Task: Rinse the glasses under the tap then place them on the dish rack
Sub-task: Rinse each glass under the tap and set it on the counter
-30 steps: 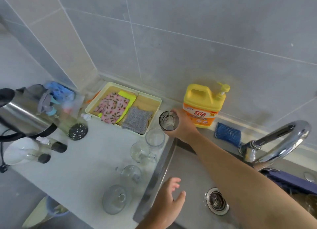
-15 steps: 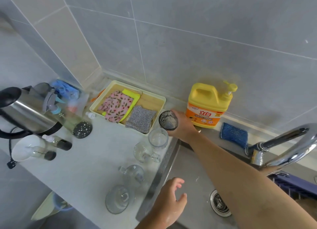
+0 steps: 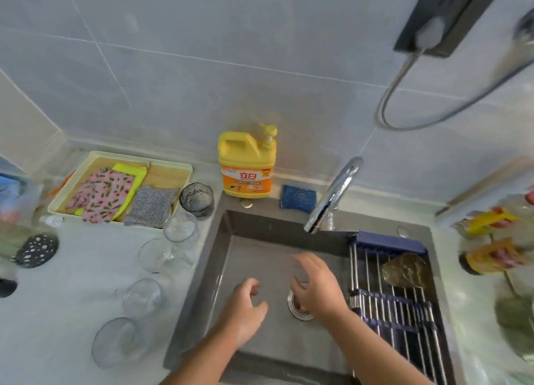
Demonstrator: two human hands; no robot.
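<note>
Glasses [image 3: 173, 241] clustered on our surface [image 3: 72, 283] left of the sink [image 3: 202, 283], dark tumbler [image 3: 196, 199] farthest, our left hand [image 3: 244, 308] loosely curled and empty, right hand [image 3: 316, 286] spread, both over the basin, dish rack [image 3: 396, 303] right, tap [image 3: 332, 197] behind.

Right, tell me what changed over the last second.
The right hand let go of the dark tumbler, which now stands on the counter by the tray, and drew back over the sink beside the left hand. Both hands are empty. The clear glasses and soap bottle stayed put.
</note>
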